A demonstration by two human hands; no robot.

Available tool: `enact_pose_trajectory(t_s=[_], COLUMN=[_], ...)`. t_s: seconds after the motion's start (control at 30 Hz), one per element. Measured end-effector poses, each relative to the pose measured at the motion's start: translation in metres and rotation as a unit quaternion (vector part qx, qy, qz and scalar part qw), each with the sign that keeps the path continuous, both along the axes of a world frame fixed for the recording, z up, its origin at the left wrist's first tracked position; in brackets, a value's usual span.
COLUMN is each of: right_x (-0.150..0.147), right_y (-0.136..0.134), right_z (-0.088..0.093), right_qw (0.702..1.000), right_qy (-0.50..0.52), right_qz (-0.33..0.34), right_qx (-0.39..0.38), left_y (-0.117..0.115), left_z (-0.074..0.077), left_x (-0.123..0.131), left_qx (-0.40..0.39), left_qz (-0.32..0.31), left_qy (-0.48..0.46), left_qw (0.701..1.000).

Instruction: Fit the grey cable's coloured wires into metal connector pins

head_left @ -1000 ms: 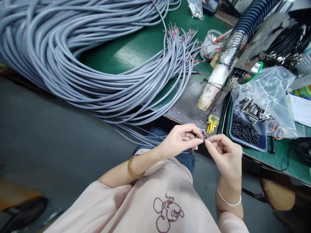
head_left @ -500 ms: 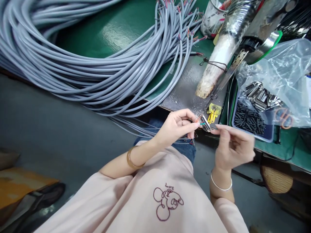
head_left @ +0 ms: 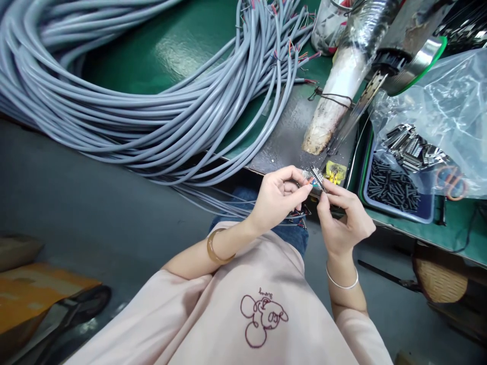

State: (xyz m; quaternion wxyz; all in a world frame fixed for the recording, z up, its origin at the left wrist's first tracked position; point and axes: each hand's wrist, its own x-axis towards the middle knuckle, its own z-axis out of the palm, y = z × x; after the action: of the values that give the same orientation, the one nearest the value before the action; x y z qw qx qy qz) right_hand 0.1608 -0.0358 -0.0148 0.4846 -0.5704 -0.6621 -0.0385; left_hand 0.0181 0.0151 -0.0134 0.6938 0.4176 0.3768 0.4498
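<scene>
Between my hands, over the bench edge, is a small metal multi-pin connector with thin coloured wires at its left side. My left hand pinches these wires close to the connector; the fingertips partly hide them. With thumb and forefinger, my right hand grips the connector's right end. Just behind it lies a yellow clip-like piece on a dark metal plate. Below my left hand, more wired connectors hang near my lap.
A thick bundle of grey cables spreads across the green bench. A white-wrapped tube points down over the plate. At right, a blue bin holds black sleeves and metal connectors under a plastic bag.
My right hand has moved left and closed its fingertips on the connector, which has tilted. My left hand stays nearly in place with the wires. The view has shifted slightly.
</scene>
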Motion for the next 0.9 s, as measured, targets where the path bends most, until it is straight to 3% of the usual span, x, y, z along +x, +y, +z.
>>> enact_pose_trajectory(t_s=[0.37,0.9], right_x=[-0.001,0.001], right_y=[0.013,0.02], right_z=[0.004,0.012], right_qw=[1.0,0.999], right_qy=[0.003,-0.024], right_qz=[-0.003,-0.005], right_qx=[0.009,0.035], left_y=[0.009,0.011], left_z=[0.009,0.015], left_x=[0.005,0.005], left_qx=[0.047,0.081], left_qz=[0.055,0.059], left_qy=[0.02,0.043], left_qw=[0.997,0.994])
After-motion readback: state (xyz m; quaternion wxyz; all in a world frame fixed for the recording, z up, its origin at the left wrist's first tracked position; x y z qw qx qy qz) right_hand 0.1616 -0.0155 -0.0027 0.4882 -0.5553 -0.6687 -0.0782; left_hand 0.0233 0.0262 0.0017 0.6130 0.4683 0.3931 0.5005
